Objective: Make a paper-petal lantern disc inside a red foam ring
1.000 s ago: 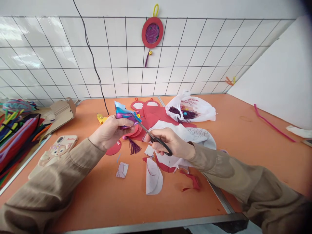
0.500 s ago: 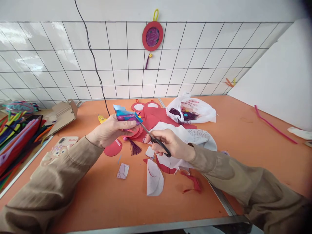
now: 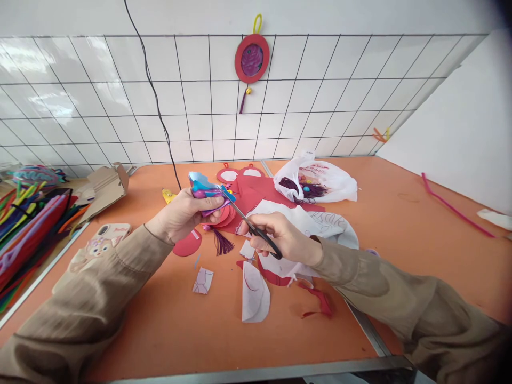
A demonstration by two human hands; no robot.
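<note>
My left hand pinches a crumpled blue and purple patterned piece, cloth or paper, I cannot tell which. In my right hand is a pair of scissors with black handles. Their blades reach up and left to the edge of the patterned piece. Below the hands lie a purple tassel, a red paper disc and a small patterned scrap. Red paper sheets and a white sheet with drawn lines spread behind and beside my right hand.
Colourful pipe cleaners, a cardboard piece and a phone are at the left. A white plastic bag holds purple tassels at the back. A round red ornament hangs on the tiled wall. Cut scraps lie in front.
The view has shifted very slightly. Both hands keep nearly the same pose, with the scissor blades still at the patterned piece's edge.
</note>
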